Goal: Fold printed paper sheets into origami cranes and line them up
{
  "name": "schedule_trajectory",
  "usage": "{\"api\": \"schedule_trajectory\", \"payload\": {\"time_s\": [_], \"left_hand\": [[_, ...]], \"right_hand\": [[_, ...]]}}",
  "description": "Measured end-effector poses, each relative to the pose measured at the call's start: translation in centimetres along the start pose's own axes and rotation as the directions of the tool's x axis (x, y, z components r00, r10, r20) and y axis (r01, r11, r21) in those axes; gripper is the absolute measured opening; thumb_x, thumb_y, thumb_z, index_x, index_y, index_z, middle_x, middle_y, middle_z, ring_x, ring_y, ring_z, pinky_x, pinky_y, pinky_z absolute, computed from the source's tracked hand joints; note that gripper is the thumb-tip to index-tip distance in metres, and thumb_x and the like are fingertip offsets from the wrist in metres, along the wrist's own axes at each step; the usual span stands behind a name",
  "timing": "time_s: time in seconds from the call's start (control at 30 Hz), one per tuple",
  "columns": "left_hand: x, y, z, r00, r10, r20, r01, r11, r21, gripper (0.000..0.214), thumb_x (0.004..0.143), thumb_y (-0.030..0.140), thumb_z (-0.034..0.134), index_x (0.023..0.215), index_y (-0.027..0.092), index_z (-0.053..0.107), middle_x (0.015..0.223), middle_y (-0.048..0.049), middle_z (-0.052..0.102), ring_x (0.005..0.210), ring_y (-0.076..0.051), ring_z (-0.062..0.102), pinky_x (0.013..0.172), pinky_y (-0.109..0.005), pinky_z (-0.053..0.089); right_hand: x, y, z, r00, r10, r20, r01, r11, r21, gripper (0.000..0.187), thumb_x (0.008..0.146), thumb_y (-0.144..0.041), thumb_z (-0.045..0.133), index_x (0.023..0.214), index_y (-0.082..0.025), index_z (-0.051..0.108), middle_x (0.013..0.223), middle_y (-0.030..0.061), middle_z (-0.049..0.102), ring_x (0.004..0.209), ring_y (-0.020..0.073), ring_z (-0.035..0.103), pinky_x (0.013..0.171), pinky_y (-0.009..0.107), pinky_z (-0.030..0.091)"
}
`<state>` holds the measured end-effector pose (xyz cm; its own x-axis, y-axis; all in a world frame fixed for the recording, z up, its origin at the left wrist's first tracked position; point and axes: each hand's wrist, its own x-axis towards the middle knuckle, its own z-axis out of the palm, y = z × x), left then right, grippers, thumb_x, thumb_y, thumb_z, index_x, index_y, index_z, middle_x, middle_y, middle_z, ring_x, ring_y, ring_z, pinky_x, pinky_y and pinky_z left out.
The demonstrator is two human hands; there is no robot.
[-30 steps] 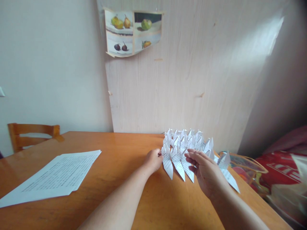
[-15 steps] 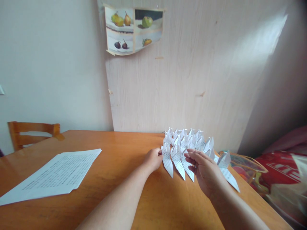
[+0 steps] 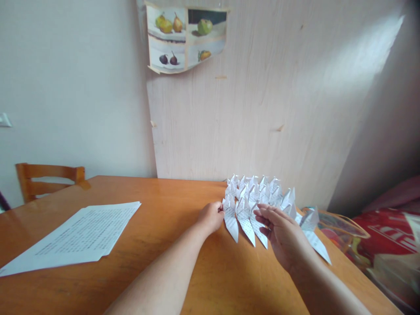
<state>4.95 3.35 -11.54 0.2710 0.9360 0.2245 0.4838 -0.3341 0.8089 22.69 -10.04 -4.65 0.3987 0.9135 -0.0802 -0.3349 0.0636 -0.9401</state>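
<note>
Several folded paper cranes (image 3: 254, 197), made of printed white paper, stand in rows on the orange wooden table (image 3: 157, 262) near the wall. My left hand (image 3: 211, 216) is closed in a pinch on the leftmost front crane (image 3: 230, 216). My right hand (image 3: 284, 234) has its fingers stretched out, touching the front cranes from the right. One more crane (image 3: 311, 229) lies to the right of that hand, by the table's edge.
A stack of printed sheets (image 3: 78, 234) lies on the table's left side. A wooden chair back (image 3: 49, 179) stands at far left. A fruit picture (image 3: 185, 37) hangs on the pale wood panel behind. A red bag (image 3: 383, 238) and clear plastic sit off the table's right edge.
The view shifted slightly to the right. Both hands stay at the front row of cranes with almost no movement.
</note>
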Motion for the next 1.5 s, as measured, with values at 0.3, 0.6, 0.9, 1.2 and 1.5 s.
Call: {"api": "schedule_trajectory", "payload": {"time_s": [0.3, 0.6, 0.9, 1.2, 1.5], "left_hand": [[-0.2, 0.4, -0.2, 1.0, 0.005, 0.001, -0.005, 0.999, -0.031, 0.013, 0.076, 0.027, 0.068, 0.086, 0.018, 0.07, 0.083, -0.0042, 0.073, 0.082, -0.021, 0.065, 0.073, -0.027, 0.047], [0.2, 1.2, -0.4, 0.994, 0.061, -0.093, -0.071, 0.991, -0.111, 0.02, 0.082, 0.033, 0.064, 0.095, 0.018, 0.068, 0.096, -0.0055, 0.073, 0.089, -0.019, 0.066, 0.078, -0.027, 0.049], [0.1, 2.2, -0.4, 0.986, 0.11, -0.125, -0.128, 0.98, -0.151, 0.017, 0.082, 0.03, 0.062, 0.091, 0.018, 0.069, 0.092, -0.0044, 0.074, 0.085, -0.017, 0.067, 0.077, -0.027, 0.05], [-0.5, 4.3, -3.3, 0.987, 0.131, -0.093, -0.14, 0.985, -0.098, 0.016, 0.079, 0.031, 0.06, 0.075, 0.016, 0.064, 0.074, -0.0002, 0.066, 0.068, -0.014, 0.059, 0.061, -0.024, 0.043], [-2.3, 9.9, -6.7, 0.975, 0.224, 0.002, -0.224, 0.975, -0.004, 0.011, 0.076, 0.026, 0.059, 0.069, 0.017, 0.062, 0.063, 0.0025, 0.059, 0.06, -0.012, 0.051, 0.054, -0.023, 0.032]], "right_hand": [[0.0, 0.0, 0.0, 1.0, 0.004, -0.002, -0.004, 1.0, -0.004, 0.03, 0.068, -0.036, 0.08, 0.095, -0.024, 0.074, 0.093, 0.0027, 0.07, 0.091, 0.0189, 0.06, 0.068, 0.028, 0.038], [-0.1, 0.0, 0.0, 1.0, -0.005, 0.0, 0.005, 1.0, -0.001, 0.034, 0.068, -0.036, 0.08, 0.098, -0.023, 0.074, 0.093, 0.0048, 0.071, 0.089, 0.0202, 0.061, 0.066, 0.028, 0.038], [-0.1, 0.2, 0.1, 1.0, 0.004, 0.028, -0.003, 1.0, -0.021, 0.035, 0.07, -0.038, 0.079, 0.101, -0.023, 0.073, 0.096, 0.0059, 0.071, 0.092, 0.0201, 0.06, 0.068, 0.028, 0.038], [-0.9, 0.5, 0.6, 0.998, 0.003, 0.061, 0.003, 0.995, -0.102, 0.032, 0.069, -0.039, 0.078, 0.095, -0.021, 0.073, 0.094, 0.0055, 0.069, 0.088, 0.0199, 0.059, 0.068, 0.029, 0.038], [-2.0, 0.4, 1.5, 0.976, -0.128, 0.178, 0.161, 0.971, -0.18, 0.03, 0.077, -0.043, 0.073, 0.096, -0.02, 0.072, 0.078, 0.001, 0.064, 0.064, 0.012, 0.051, 0.055, 0.026, 0.036]]}}
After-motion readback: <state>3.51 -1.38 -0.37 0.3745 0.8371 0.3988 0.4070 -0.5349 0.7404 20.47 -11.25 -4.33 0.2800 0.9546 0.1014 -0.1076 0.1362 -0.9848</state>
